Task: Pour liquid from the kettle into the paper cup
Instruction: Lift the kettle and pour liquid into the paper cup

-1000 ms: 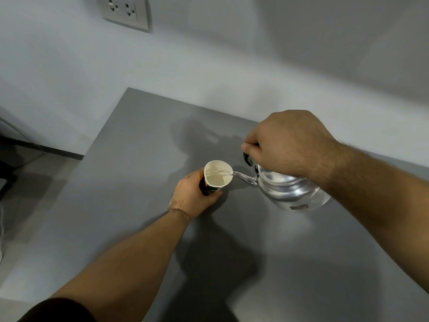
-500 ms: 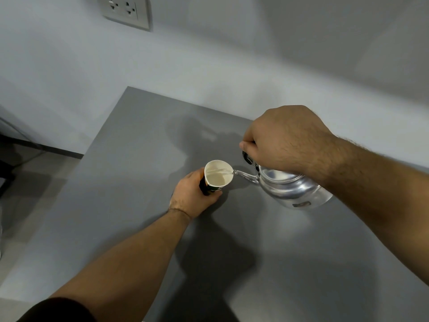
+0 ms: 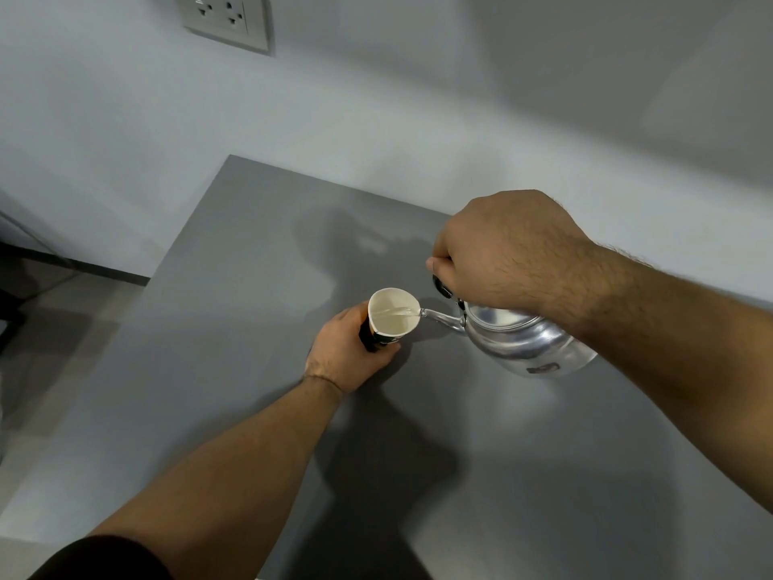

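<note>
A paper cup [image 3: 391, 316], white inside and dark outside, stands on the grey table [image 3: 234, 328] with my left hand [image 3: 347, 353] wrapped around its side. A shiny metal kettle [image 3: 523, 341] hangs tilted to the right of the cup, spout pointing left over the rim. A thin clear stream runs from the spout tip into the cup. My right hand [image 3: 506, 253] grips the kettle's black handle from above and hides most of it.
A wall socket [image 3: 223, 18] sits high on the pale wall behind the table. The table's left edge drops to a floor area at the far left. Bare grey tabletop lies in front of both hands.
The kettle and my right hand have lifted slightly and tipped a little more toward the cup. The stream keeps running. My left hand and the cup have stayed put.
</note>
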The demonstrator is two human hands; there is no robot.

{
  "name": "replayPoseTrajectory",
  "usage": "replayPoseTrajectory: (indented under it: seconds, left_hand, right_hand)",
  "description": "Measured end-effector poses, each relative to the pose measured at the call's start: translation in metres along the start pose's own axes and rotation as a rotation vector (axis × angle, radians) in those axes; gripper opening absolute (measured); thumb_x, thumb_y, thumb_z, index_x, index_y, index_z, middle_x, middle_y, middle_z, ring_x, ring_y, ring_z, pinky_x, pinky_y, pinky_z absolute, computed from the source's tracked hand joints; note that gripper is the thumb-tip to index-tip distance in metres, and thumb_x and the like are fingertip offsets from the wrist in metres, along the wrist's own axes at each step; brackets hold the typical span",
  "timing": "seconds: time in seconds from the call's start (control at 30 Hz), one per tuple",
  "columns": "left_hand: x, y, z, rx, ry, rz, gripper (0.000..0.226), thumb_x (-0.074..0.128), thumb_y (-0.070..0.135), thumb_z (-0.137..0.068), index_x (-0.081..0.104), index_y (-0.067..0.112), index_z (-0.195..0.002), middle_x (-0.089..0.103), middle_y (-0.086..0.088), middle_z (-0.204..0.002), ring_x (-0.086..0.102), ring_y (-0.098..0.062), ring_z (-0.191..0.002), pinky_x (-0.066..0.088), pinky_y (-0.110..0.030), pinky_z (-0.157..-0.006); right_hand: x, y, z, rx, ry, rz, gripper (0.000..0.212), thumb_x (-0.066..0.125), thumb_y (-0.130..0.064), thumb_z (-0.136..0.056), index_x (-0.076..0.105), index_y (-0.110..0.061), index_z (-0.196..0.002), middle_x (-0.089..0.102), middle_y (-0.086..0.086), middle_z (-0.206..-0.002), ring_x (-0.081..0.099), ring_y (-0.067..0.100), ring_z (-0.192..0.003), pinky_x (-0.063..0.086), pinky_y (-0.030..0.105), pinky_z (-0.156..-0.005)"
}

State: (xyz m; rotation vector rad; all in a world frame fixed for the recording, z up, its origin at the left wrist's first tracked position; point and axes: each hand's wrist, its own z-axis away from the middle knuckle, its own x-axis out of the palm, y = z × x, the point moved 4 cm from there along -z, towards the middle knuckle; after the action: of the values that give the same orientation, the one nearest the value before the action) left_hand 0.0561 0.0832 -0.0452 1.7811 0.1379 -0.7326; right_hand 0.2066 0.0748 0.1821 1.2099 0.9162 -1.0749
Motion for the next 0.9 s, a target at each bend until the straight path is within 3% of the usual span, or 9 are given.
replayPoseTrajectory:
  seconds: [0.3, 0.47, 0.6, 0.8, 0.9]
  left_hand:
    - [0.0, 0.001, -0.001, 0.006, 0.005, 0.019, 0.056, 0.083, 0.046, -0.066, 0.065, 0.035, -0.118, 0.075, 0.007, -0.108, 0.066, -0.015, -0.097, 0.045, -0.021, -0.079]
    - [-0.001, 0.003, 0.0, 0.012, 0.011, 0.032, 0.058, 0.081, 0.046, -0.065, 0.062, 0.036, -0.119, 0.076, 0.005, -0.109, 0.066, -0.015, -0.098, 0.046, -0.023, -0.081]
    - [-0.001, 0.003, 0.0, 0.013, 0.002, 0.038, 0.059, 0.082, 0.047, -0.066, 0.062, 0.036, -0.121, 0.075, 0.005, -0.111, 0.067, -0.017, -0.101, 0.048, -0.025, -0.084]
    - [0.001, 0.001, 0.0, -0.003, 0.003, 0.03, 0.064, 0.079, 0.053, -0.065, 0.056, 0.039, -0.123, 0.074, 0.009, -0.11, 0.068, -0.015, -0.1, 0.049, -0.023, -0.083]
    - [0.001, 0.0, 0.0, -0.002, -0.004, 0.025, 0.062, 0.079, 0.053, -0.066, 0.058, 0.039, -0.123, 0.074, 0.009, -0.112, 0.069, -0.016, -0.102, 0.054, -0.029, -0.085]
  right_hand:
    - [0.002, -0.001, -0.006, -0.008, 0.02, 0.072, 0.046, 0.046, -0.047, -0.084, 0.07, -0.02, -0.056, 0.058, -0.004, -0.047, 0.06, 0.024, -0.044, 0.062, 0.04, -0.056]
    - [0.002, 0.002, -0.008, 0.008, 0.041, 0.087, 0.045, 0.049, -0.048, -0.081, 0.067, -0.019, -0.052, 0.053, -0.005, -0.043, 0.056, 0.023, -0.039, 0.061, 0.038, -0.053]
    - [0.008, 0.008, -0.014, 0.014, 0.113, 0.088, 0.048, 0.041, -0.051, -0.077, 0.061, -0.021, -0.046, 0.046, -0.007, -0.038, 0.05, 0.02, -0.032, 0.059, 0.037, -0.046]
    - [0.007, 0.003, -0.013, 0.013, 0.033, 0.041, 0.043, 0.048, -0.048, -0.083, 0.069, -0.02, -0.057, 0.058, -0.004, -0.048, 0.06, 0.024, -0.045, 0.062, 0.04, -0.056]
    - [-0.004, -0.002, -0.002, -0.002, 0.047, 0.027, 0.043, 0.049, -0.045, -0.09, 0.073, -0.022, -0.062, 0.054, -0.006, -0.049, 0.054, 0.018, -0.043, 0.049, 0.028, -0.049]
